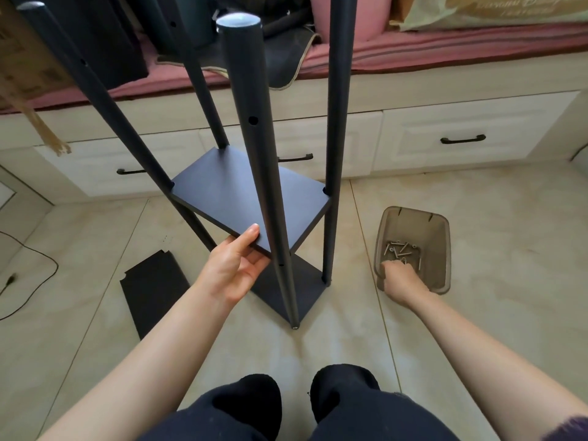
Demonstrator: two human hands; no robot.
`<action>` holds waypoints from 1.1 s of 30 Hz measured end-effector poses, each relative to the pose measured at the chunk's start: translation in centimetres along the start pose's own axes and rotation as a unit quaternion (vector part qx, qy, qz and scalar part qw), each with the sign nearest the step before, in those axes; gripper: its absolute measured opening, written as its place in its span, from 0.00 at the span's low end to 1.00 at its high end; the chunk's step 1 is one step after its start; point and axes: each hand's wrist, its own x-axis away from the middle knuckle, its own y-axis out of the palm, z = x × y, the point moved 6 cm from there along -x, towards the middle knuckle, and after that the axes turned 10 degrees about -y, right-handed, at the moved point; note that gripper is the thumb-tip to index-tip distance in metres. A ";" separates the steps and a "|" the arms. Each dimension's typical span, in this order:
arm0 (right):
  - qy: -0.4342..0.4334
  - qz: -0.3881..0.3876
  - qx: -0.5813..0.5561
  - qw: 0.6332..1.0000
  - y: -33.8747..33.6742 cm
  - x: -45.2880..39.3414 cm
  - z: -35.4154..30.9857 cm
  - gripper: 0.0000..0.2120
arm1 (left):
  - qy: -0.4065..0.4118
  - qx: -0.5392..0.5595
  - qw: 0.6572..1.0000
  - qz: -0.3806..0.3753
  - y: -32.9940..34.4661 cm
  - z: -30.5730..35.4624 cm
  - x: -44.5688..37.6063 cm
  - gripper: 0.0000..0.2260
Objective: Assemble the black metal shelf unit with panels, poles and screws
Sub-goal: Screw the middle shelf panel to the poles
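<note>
- Head view is showing the black shelf unit [254, 198] standing on the tiled floor [477, 313] at the centre of the frame, with four upright poles and two panels fitted between them.
- Four poles are rising toward the upper edge: the near pole [261, 160] at centre, the left pole [95, 90], the back pole [197, 81] and the right pole [335, 122].
- Two panels are sitting in the frame: the upper panel [229, 195] at mid-height and the bottom panel [296, 288] on the floor.
- Left hand [234, 270] is gripping the near edge of the upper panel, thumb lying on top and fingers curled underneath, just beside the near pole.
- Right hand [399, 281] is reaching into the translucent bin [442, 249] in the right middle of the frame; its fingers are curling down among the screws [402, 251], but whether they are pinching one cannot be told.
- Roughly ten loose screws are lying in the bin's bottom; the exact count is not readable.
- One spare black panel [152, 288] is lying flat on the floor at lower left, apart from the unit.
- One black cable [38, 275] is trailing over the floor at the left edge.
- Three drawer handles [463, 140] are showing on the cream cabinet front [445, 128] behind the unit.
- Two dark-trousered knees [286, 405] are filling the bottom centre.
</note>
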 end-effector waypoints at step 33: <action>-0.172 -0.157 -0.153 0.961 8.2 6.6 -6.5 0.12 | -0.001 0.054 0.999 -0.004 0.3 -1.0 1.0 0.17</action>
